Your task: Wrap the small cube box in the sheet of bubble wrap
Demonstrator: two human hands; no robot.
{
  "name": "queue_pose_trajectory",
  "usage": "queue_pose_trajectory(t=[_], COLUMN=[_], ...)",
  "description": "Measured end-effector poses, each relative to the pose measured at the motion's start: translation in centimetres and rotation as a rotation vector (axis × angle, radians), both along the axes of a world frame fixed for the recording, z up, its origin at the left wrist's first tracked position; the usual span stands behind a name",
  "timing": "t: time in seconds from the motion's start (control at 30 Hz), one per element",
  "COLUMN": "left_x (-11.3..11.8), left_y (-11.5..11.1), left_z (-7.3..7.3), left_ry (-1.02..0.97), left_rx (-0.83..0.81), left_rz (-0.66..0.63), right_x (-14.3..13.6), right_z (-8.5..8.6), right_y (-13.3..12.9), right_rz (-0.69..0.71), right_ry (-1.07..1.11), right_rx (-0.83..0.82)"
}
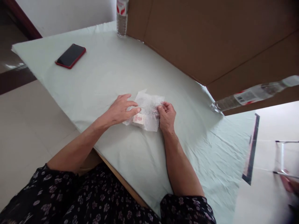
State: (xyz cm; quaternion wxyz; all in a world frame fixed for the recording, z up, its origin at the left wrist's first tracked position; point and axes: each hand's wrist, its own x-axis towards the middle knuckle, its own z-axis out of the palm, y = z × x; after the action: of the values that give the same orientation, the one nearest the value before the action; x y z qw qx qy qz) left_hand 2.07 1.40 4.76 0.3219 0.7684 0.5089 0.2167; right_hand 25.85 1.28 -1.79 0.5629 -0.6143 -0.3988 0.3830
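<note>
A sheet of clear bubble wrap (149, 104) lies on the pale green tablecloth in front of me. On its near left part sits a small white box (138, 119) with a red print on top. My left hand (121, 109) is over the left edge of the wrap, fingers apart and nothing gripped, the thumb close above the box. At the wrap's right edge, my right hand (167, 115) pinches the plastic between thumb and fingers.
A phone in a red case (70, 56) lies at the back left. One water bottle (121, 18) stands at the back, another (252, 95) at the right, both beside a large brown cardboard panel (198, 37). The tablecloth (98, 74) has wrinkles.
</note>
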Motion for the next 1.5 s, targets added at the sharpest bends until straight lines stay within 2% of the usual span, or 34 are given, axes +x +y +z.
queue_pose_trajectory(t=[0.07,0.13,0.2,0.27,0.33,0.4,0.47,0.53,0.63,0.7,0.77,0.83,0.9,1.0,1.07,1.1,1.17,1.23,1.3,1.4,1.5], left_x=[-0.1,-0.8,-1.9,-2.7,-3.0,-2.7,-2.0,-1.7,-2.5,-3.6,-4.7,-5.3,-5.1,-3.9,-3.0,-2.6,-2.0,-1.5,-1.2,-0.6,0.1], left_y=[1.6,2.8,3.2,2.7,1.5,0.3,-0.4,-0.7,-1.2,-1.9,-2.9,-3.9,-4.6,-5.1,-5.1,-5.1,-5.2,-5.4,-5.7,-6.2,-6.6], left_z=[-0.5,-1.4,-2.1,-2.4,-2.1,-1.4,-0.7,-0.2,0.1,0.1,0.0,-0.2,-0.6,-1.4,-2.0,-2.5,-3.3,-4.2,-4.7,-4.8,-4.6], left_ry=[0.097,0.105,0.097,0.082,0.034,0.007,0.012,0.037,0.034,-0.034,-0.108,-0.090,-0.024,0.058,0.103,0.132,0.207,0.291,0.364,0.430,0.459], left_rx=[-0.044,-0.023,0.027,0.138,0.308,0.389,0.333,0.221,0.073,-0.020,-0.094,-0.108,-0.051,0.153,0.264,0.279,0.251,0.210,0.189,0.174,0.154], left_rz=[0.048,0.173,0.300,0.366,0.309,0.117,-0.106,-0.227,-0.194,-0.162,-0.198,-0.205,-0.161,-0.108,-0.122,-0.144,-0.195,-0.228,-0.240,-0.239,-0.207], right_x=[0.3,0.6,0.9,1.1,0.9,0.5,0.0,-0.3,-0.3,-0.1,0.1,0.2,0.2,-0.1,-0.7,-1.2,-2.3,-3.1,-3.0,-0.1,5.1], right_z=[-0.2,-0.1,0.4,1.4,2.6,3.8,4.5,5.0,5.6,6.2,6.5,6.5,6.2,5.6,5.1,4.9,4.4,3.8,3.5,3.3,2.9], right_y=[0.1,0.1,-0.2,-0.7,-1.3,-2.1,-2.8,-3.8,-5.8,-7.5,-9.1,-10.3,-10.8,-10.1,-8.9,-8.1,-6.7,-5.6,-5.1,-5.3,-5.9], right_rz=[0.007,-0.010,-0.063,-0.107,-0.046,0.158,0.371,0.475,0.543,0.706,0.912,1.018,0.968,0.688,0.540,0.515,0.551,0.615,0.613,0.407,0.153], right_ry=[-0.028,-0.111,-0.246,-0.380,-0.459,-0.466,-0.447,-0.441,-0.419,-0.376,-0.350,-0.368,-0.415,-0.504,-0.579,-0.627,-0.732,-0.818,-0.842,-0.793,-0.783], right_rx=[0.006,0.033,0.087,0.144,0.171,0.133,0.063,0.033,0.081,0.068,-0.011,-0.083,-0.098,-0.027,0.062,0.103,0.149,0.142,0.140,0.161,0.085])
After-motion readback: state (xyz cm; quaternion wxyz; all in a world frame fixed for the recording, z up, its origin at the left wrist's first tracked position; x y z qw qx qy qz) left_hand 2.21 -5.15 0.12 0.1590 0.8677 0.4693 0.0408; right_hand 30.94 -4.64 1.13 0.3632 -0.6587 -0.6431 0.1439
